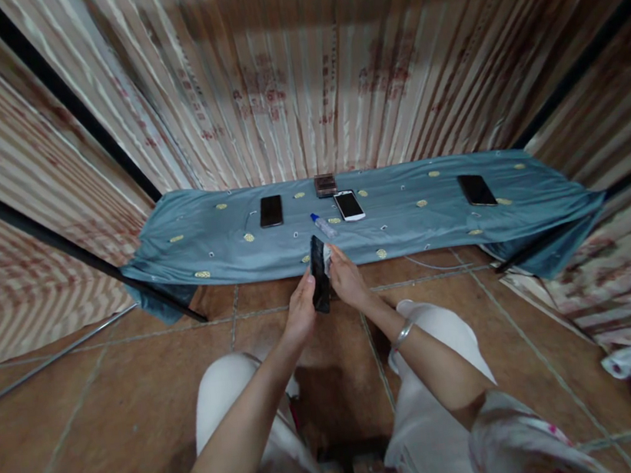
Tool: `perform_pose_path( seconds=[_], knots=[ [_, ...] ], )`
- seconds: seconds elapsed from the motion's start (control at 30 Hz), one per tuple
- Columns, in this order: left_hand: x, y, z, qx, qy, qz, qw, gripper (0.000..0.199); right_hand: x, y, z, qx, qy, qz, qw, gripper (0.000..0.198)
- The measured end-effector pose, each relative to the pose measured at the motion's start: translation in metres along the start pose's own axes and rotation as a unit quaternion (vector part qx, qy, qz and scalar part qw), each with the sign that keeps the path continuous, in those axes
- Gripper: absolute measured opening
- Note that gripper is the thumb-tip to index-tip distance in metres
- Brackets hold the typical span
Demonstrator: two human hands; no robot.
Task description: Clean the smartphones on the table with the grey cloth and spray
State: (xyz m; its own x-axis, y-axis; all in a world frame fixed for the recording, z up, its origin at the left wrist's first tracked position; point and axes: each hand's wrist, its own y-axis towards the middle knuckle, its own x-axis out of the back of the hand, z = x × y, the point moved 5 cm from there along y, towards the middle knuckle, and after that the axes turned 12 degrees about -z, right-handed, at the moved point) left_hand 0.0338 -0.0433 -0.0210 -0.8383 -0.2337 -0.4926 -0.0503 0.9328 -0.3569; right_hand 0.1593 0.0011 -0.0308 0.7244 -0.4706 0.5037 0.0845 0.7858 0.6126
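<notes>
My left hand [302,302] is closed around the lower left edge of a black smartphone [319,278], which is held up on edge in front of the table. On the other side, my right hand [346,275] pinches a small whitish cloth [327,258] against the phone's face. Just beyond the phone, a clear bottle with a blue cap [322,225] lies on the blue tablecloth. A white smartphone with a dark screen [349,205] rests close by, and a small brown box [325,184] sits behind it.
The low table wears a blue patterned cloth [211,238]. One dark phone [271,211] lies to the left, another [477,189] to the right. Black poles [98,133] slant at the sides, with striped curtains [292,61] behind. A thin metal rod [75,350] lies on the tiled floor.
</notes>
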Motion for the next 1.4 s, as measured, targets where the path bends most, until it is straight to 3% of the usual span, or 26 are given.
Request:
perform_pose_path(
  seconds=[0.1, 0.27, 0.37, 0.5, 0.7, 1.0, 1.13, 1.4],
  knots=[
    [0.002, 0.003, -0.004, -0.052, 0.014, -0.008, 0.999, 0.027, 0.000, -0.001, 0.003, 0.004, 0.013, 0.004, 1.000, 0.045],
    [0.001, 0.008, -0.007, -0.072, 0.001, -0.008, 0.997, 0.030, -0.002, -0.008, 0.010, 0.012, 0.005, 0.025, 1.000, 0.046],
    [0.000, 0.009, -0.009, -0.059, -0.016, 0.006, 0.998, 0.031, -0.001, -0.013, 0.018, 0.033, -0.011, 0.037, 0.999, 0.045],
    [0.006, 0.012, -0.011, -0.024, -0.022, -0.016, 0.999, 0.032, 0.001, -0.017, 0.030, 0.057, -0.034, 0.067, 0.996, 0.045],
    [0.012, 0.022, -0.014, -0.046, -0.050, -0.043, 0.997, 0.039, 0.003, -0.025, 0.044, 0.090, -0.087, 0.100, 0.987, 0.045],
    [0.016, 0.024, -0.022, -0.007, -0.089, -0.083, 0.993, 0.024, 0.008, -0.034, 0.066, 0.160, -0.131, 0.097, 0.974, 0.044],
    [0.017, 0.023, -0.021, 0.040, -0.079, -0.095, 0.991, 0.031, 0.011, -0.038, 0.075, 0.172, -0.118, 0.088, 0.974, 0.045],
    [0.012, 0.018, -0.017, 0.057, -0.063, -0.108, 0.990, 0.040, 0.013, -0.042, 0.082, 0.209, -0.071, 0.065, 0.973, 0.042]
  ],
)
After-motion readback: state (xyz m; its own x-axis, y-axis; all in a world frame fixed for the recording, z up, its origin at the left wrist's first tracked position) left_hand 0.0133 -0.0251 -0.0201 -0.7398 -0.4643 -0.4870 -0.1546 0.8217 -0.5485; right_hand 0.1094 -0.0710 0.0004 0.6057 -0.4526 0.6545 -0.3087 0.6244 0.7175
